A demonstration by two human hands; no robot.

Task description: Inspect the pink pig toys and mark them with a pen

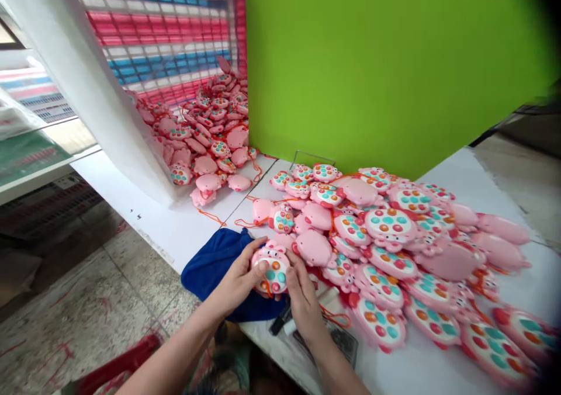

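Between my two hands is a pink animal-shaped toy (pixel 275 271), its white face with orange, red and teal buttons turned up toward me. My left hand (pixel 245 271) grips it from the left, thumb lying on the button face. On the other side my right hand (pixel 303 287) closes around its right edge. An orange cord shows at the toy's lower end. Beneath the hands lies a dark blue cloth (pixel 210 260) at the table edge. A heap of similar pink toys (pixel 390 225) spreads to the right, some button side up, others showing plain pink backs.
A second pile of pink toys (pixel 205 132) spills from a white-sided enclosure with a striped lining (pixel 162 44). A green panel (pixel 372 62) stands behind the table (pixel 153 214). Near my right wrist lie a black marker (pixel 280 320) and a dark flat case (pixel 344 342).
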